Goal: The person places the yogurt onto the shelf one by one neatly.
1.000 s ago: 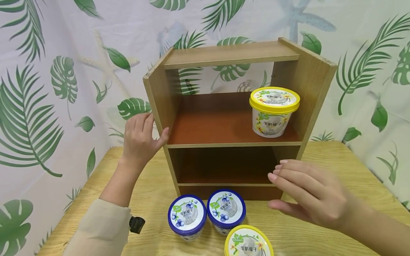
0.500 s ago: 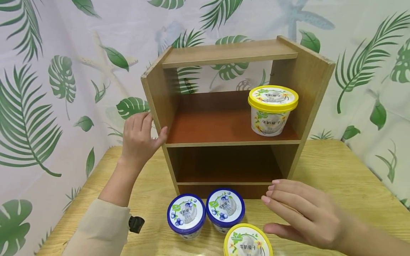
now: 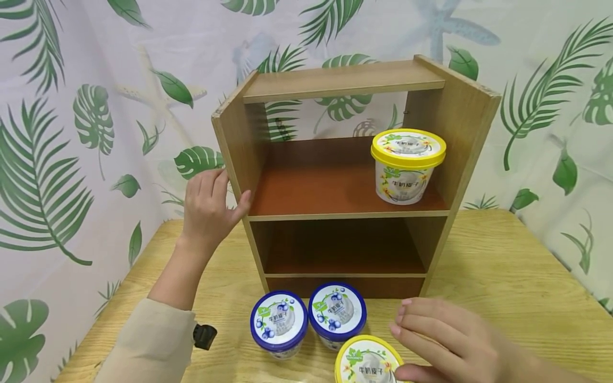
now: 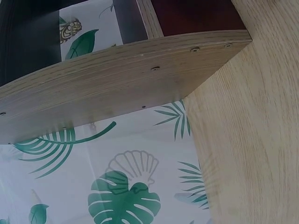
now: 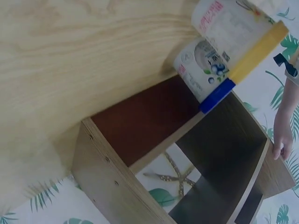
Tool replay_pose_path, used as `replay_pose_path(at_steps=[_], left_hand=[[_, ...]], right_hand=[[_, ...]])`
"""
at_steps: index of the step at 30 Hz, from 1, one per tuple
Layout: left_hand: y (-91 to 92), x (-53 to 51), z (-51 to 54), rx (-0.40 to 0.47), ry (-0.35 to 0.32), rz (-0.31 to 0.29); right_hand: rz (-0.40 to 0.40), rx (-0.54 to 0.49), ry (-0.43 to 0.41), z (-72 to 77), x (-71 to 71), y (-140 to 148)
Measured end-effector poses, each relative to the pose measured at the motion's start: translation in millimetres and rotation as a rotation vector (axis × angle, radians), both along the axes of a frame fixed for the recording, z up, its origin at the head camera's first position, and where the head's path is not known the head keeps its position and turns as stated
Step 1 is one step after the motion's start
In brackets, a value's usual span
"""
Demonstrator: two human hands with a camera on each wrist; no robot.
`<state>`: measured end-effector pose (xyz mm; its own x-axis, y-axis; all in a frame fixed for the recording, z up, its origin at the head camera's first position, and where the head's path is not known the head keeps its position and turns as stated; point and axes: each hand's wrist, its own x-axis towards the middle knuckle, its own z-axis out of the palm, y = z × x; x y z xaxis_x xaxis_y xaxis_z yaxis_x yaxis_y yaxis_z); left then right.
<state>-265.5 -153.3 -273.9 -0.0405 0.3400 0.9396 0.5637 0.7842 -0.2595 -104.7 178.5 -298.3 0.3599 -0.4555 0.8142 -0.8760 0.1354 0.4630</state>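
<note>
The left hand [image 3: 208,207] grips the front edge of the left side panel of a wooden shelf unit [image 3: 239,143], thumb at the front edge; the right wrist view shows this hand [image 5: 282,133] too. Fingers extended, the right hand [image 3: 445,340] hovers beside a yellow-lidded tub [image 3: 367,364] at the bottom of the head view, its thumb overlapping the lid's right edge; contact is unclear. Two blue-lidded tubs [image 3: 279,321] [image 3: 337,312] stand side by side behind it. In the right wrist view are a yellow-lidded tub [image 5: 233,39] and a blue-lidded one [image 5: 201,70].
Another yellow-lidded tub [image 3: 406,167] sits at the right of the unit's upper compartment. The unit's side panel [image 4: 117,84] fills much of the left wrist view. A leaf-patterned cloth [image 3: 143,96] hangs behind the wooden table [image 3: 517,266].
The right hand has moved down and slightly left, from in front of the unit's lower right side to the front yellow-lidded tub. The left hand and all the tubs have stayed put.
</note>
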Motion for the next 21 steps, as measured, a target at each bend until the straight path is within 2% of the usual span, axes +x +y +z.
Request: replay_pose_path(at_steps=[11, 16, 21], left_hand=[[-0.1, -0.9, -0.3, -0.002, 0.004, 0.004], [0.3, -1.6, 0.7, -0.005, 0.004, 0.003], [0.7, -1.2, 0.7, -0.001, 0.007, 0.0]], right_hand=[[-0.013, 0.117, -0.108, -22.1, 10.6, 7], [-0.021, 0.163, -0.103, -33.1, 10.7, 11], [-0.082, 0.224, -0.14, -47.1, 13.6, 16]])
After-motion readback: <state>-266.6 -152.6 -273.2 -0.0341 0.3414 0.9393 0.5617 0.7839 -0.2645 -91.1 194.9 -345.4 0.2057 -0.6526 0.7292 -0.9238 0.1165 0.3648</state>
